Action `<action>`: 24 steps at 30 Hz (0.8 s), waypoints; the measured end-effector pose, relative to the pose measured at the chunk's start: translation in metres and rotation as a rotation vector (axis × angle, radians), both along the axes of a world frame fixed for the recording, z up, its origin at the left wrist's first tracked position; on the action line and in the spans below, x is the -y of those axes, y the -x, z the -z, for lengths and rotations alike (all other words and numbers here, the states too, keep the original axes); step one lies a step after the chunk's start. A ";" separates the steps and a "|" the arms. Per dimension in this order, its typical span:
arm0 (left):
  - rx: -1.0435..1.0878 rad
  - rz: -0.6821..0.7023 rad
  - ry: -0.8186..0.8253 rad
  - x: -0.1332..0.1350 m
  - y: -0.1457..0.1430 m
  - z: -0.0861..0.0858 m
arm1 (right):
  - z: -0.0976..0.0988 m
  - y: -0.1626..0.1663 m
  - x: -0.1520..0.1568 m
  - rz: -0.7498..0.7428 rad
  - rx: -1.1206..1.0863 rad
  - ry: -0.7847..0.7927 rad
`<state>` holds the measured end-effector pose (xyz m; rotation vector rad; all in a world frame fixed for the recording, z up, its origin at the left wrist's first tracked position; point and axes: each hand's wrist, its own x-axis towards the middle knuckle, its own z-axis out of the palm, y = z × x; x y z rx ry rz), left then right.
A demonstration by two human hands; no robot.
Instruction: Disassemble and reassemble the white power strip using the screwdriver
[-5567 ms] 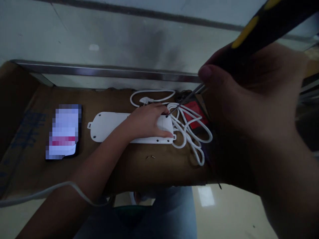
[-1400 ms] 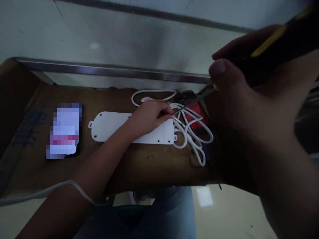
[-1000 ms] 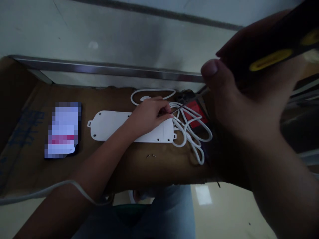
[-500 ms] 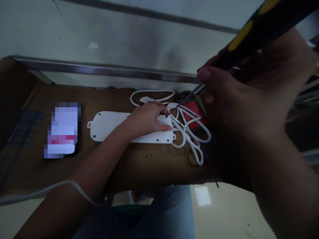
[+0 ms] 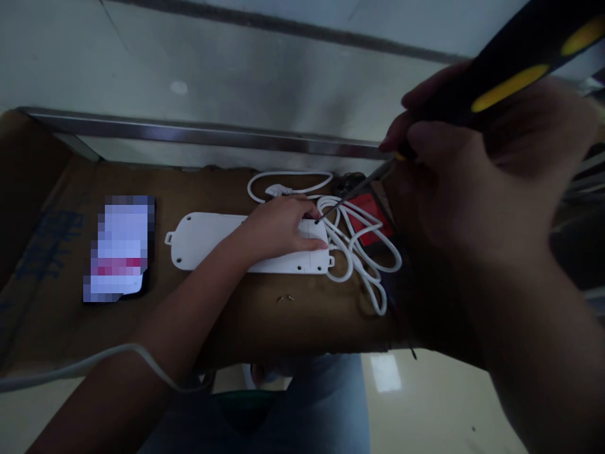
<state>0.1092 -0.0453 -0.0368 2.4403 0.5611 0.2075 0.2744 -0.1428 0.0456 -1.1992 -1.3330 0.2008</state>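
A white power strip (image 5: 208, 236) lies face down on a brown cardboard sheet (image 5: 265, 321), its screw holes showing. My left hand (image 5: 278, 228) presses flat on its right end, fingers spread over the casing. My right hand (image 5: 477, 189), close to the camera, is closed round a black and yellow screwdriver (image 5: 510, 63). The thin metal shaft (image 5: 352, 192) slants down to a screw hole at the strip's far right corner, beside my left fingertips. The strip's white cable (image 5: 359, 252) lies coiled to the right.
A phone with a blurred screen (image 5: 120, 249) lies at the left of the cardboard. Two small loose screws (image 5: 284, 297) rest in front of the strip. A red and black object (image 5: 373, 221) sits under the cable. A metal rail (image 5: 198, 133) runs along the far edge. A thin white cord (image 5: 94, 362) crosses my left forearm.
My left hand went from pinching at the screwdriver tip to lying flat on the strip. My right hand has turned the screwdriver handle, with the tip staying at the corner hole.
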 end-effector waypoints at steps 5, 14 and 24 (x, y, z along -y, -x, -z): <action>-0.021 -0.002 -0.014 0.000 0.001 0.000 | 0.004 -0.010 -0.003 -0.018 0.034 -0.030; -0.026 -0.007 -0.012 0.001 0.000 -0.002 | 0.003 -0.010 -0.005 -0.033 0.011 -0.054; -0.013 -0.007 -0.007 0.000 0.000 0.000 | 0.004 -0.014 -0.004 -0.060 0.064 -0.067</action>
